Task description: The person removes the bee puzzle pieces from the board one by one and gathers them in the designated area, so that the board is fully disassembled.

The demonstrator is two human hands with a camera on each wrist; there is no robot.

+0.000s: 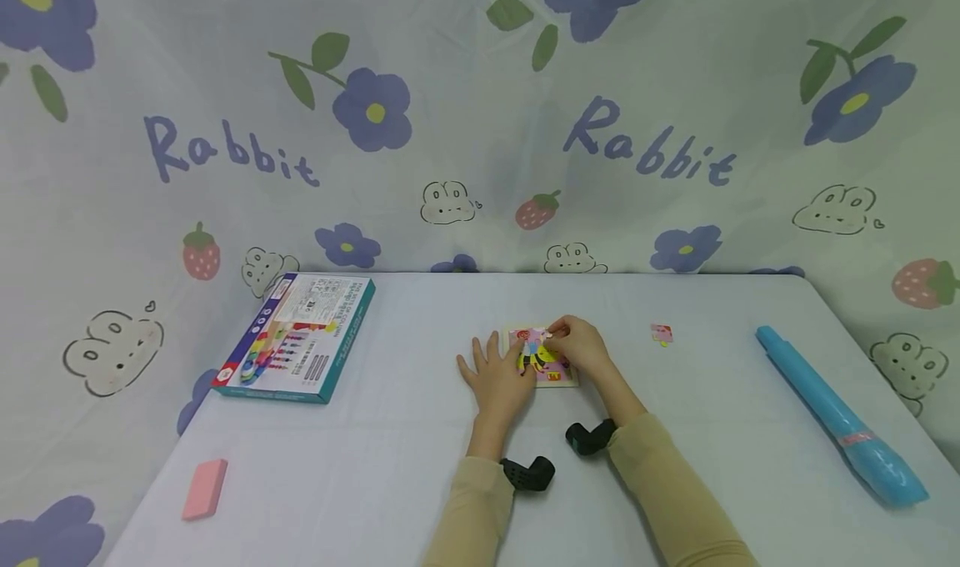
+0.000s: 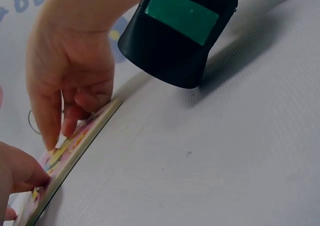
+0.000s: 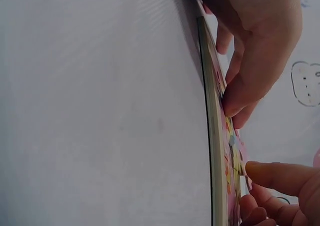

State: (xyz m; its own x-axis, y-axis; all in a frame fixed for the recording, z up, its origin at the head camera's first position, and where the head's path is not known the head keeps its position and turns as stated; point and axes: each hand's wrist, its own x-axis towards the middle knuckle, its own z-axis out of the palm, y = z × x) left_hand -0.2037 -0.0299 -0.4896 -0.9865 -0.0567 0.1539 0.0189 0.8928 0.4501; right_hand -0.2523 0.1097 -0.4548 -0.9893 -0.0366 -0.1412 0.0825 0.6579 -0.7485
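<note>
Puzzle (image 1: 538, 358) lying on the table (image 1: 375, 484)
I'm seeing it sitting between the left hand (image 1: 501, 381), fingers spreading, thumb touching it, and the right hand (image 1: 583, 347), which is pinching a piece (image 1: 551, 334) at its upper right

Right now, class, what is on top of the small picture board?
The left hand and right hand are on the picture board. Between them, part of a colourful cartoon figure shows; whatever lies beneath the hands is covered.
</note>
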